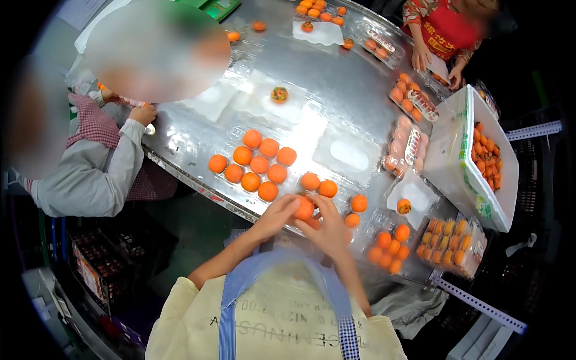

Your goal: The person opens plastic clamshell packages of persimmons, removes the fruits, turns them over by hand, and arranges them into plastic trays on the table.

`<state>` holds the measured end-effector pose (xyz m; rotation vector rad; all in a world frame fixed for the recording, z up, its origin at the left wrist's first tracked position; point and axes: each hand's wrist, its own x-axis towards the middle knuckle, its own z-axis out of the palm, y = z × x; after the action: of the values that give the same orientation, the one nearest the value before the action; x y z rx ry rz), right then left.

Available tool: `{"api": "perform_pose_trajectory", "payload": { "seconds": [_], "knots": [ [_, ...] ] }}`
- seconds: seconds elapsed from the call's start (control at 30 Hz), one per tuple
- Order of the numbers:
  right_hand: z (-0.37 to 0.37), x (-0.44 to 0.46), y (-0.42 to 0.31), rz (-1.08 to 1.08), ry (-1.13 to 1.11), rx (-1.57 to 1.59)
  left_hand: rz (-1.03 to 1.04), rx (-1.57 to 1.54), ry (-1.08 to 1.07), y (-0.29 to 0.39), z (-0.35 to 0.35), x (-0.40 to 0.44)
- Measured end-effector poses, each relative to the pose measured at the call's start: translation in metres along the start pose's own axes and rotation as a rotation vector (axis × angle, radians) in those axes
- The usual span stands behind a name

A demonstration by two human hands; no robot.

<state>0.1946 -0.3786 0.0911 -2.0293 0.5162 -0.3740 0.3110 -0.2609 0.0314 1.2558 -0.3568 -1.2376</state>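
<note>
Both of my hands are at the near edge of the metal table, closed around one orange persimmon (304, 209). My left hand (276, 216) grips it from the left and my right hand (327, 227) from the right. More persimmons (327, 188) sit in a clear plastic tray just beyond my fingers. To the left, another tray holds several persimmons in rows (259, 164). On my right, loose persimmons (359, 203) and a further filled group of persimmons (393, 247) lie by the edge. My hands partly cover the nearest fruit.
A white foam box (455, 141) with small orange fruit stands at the right. Stacked clear packs (451, 245) and labelled packs (414, 144) lie near it. One co-worker's sleeve (99, 174) is at the left; another person (447, 36) works at the far right. The metal tabletop (360, 84) curves around.
</note>
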Motion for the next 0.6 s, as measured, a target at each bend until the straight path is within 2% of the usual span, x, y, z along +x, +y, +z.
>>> {"api": "perform_pose_trajectory", "payload": {
  "seconds": [0.1,0.13,0.2,0.23,0.27,0.37,0.6],
  "knots": [
    [0.003,0.0,0.003,-0.032,-0.037,-0.096,0.046,0.209,0.047,0.0,0.001,-0.003],
    [0.003,-0.002,0.001,-0.025,-0.037,-0.138,0.054,0.095,0.043,-0.003,0.002,-0.005],
    [0.0,0.002,-0.01,0.047,-0.152,-0.188,0.136,0.318,0.055,0.006,0.001,-0.01],
    [0.006,0.0,-0.002,-0.072,-0.105,-0.211,0.222,0.446,0.052,-0.005,-0.002,-0.01],
    [0.009,0.003,-0.005,-0.086,-0.081,-0.243,0.219,0.338,0.11,-0.014,-0.004,-0.01],
    [0.015,-0.003,-0.013,-0.009,-0.136,-0.254,0.153,0.339,0.085,0.002,-0.003,-0.026],
    [0.043,0.023,-0.018,-0.104,-0.133,-0.247,0.172,0.295,0.196,0.021,-0.031,-0.035]
  ]
}}
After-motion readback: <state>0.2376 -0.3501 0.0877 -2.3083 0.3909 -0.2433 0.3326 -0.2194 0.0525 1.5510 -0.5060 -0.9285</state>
